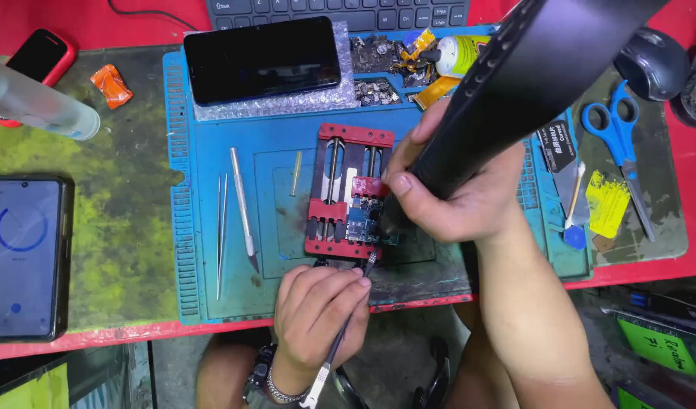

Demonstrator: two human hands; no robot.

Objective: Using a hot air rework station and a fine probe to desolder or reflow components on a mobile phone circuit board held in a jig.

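A red clamp fixture sits on the blue work mat and holds a small blue circuit board. My right hand grips a big black hot-air handle whose nozzle points down at the board's right edge. My left hand pinches slim tweezers, their tip at the fixture's lower edge beside the board.
Two tweezers and a scalpel-like tool lie left of the fixture. A dark phone rests on bubble wrap behind. A phone with a lit screen, blue scissors, a mouse and a keyboard surround the mat.
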